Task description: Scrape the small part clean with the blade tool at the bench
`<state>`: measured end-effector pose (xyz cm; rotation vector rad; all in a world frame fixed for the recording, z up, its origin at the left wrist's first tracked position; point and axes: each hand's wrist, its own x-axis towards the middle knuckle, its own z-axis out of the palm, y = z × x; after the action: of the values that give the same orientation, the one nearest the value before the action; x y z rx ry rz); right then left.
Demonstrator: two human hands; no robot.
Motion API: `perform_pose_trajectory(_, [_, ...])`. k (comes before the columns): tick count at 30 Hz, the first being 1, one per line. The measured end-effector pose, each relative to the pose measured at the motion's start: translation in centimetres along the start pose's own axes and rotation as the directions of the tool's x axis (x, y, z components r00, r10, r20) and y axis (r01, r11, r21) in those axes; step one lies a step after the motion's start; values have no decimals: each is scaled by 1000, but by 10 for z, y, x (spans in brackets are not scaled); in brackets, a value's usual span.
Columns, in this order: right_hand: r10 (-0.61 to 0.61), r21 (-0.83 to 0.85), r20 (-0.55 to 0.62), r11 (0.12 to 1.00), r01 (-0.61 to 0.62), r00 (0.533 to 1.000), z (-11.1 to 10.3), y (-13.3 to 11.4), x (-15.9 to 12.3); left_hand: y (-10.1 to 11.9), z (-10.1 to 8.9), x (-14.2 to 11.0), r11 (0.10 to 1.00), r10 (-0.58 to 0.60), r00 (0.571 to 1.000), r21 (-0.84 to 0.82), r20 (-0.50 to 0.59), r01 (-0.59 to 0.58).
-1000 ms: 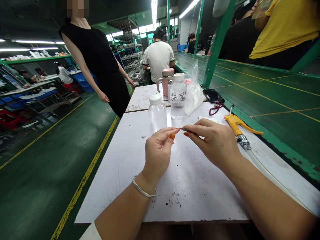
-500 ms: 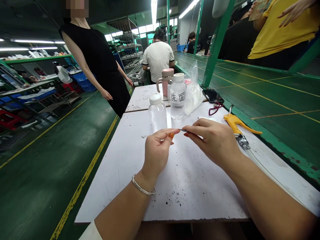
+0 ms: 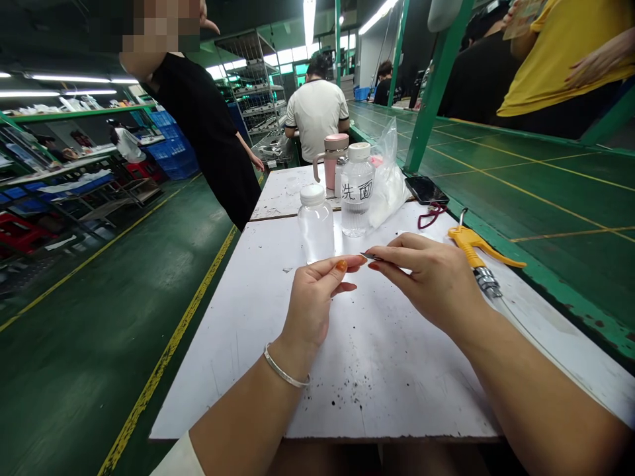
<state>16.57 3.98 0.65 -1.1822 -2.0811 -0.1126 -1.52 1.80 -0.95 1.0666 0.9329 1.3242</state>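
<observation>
2 bare hands meet above the middle of the white tabletop [image 3: 223,370]. The right hand [image 3: 436,277] pinches a small, thin, dark piece [image 3: 367,256] by the left hand [image 3: 310,304], whose lower fingers have just spread; whether it grips anything, I can't tell. The piece seems steady. A clear, white-capped bottle [image 3: 316,228] crowds the far side; a yellow air gun [image 3: 467,243] lies near the right edge.

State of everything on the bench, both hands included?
left hand: fingers bunched, any hold unclear
right hand: pinching thin dark piece
front bottle: upright, capped, contents unclear
marked bottle: upright, capped
pink cup: upright, lidded
plastic bag: standing, contents unclear
phone: lying flat, screen dark
yellow air gun: lying down, hose attached
</observation>
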Motion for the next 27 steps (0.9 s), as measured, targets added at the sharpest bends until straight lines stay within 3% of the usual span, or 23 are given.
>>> perform_pose_trajectory(15, [14, 151, -41, 988, -8, 999, 0, -2, 0, 5, 3, -2, 996, 79, 997, 38, -21, -78])
perform_pose_trajectory(27, [-21, 222, -73, 974, 36, 997, -1, -8, 0, 6, 1, -1, 979, 31, 999, -203, 30, -24])
